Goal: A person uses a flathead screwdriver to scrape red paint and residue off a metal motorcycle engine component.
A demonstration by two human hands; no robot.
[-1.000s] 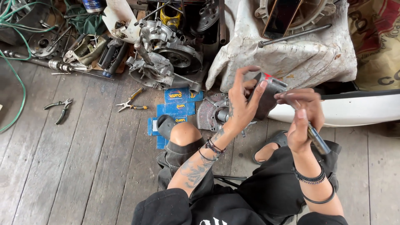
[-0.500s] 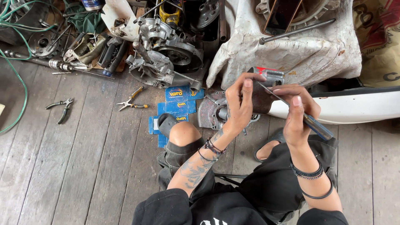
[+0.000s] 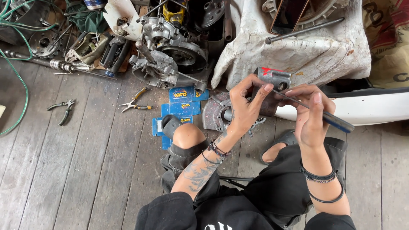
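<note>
I squat on a wooden plank floor. My left hand grips a grey metal part with a round hole in its end, held up in front of me. My right hand holds a blue-handled screwdriver, its thin shaft pointing left with the tip at the hole of the metal part. Below my hands a round grey metal plate lies on the floor beside flattened blue cardboard boxes.
An engine case and assorted parts lie at the top. Two pliers rest on the planks at left, near a green hose. A white cloth-covered block with a steel rod stands at top right, a white panel beside it.
My left hand has raised and turned the metal part so its holed end faces the screwdriver. My right hand has swung the screwdriver up, bringing its tip to the part.
</note>
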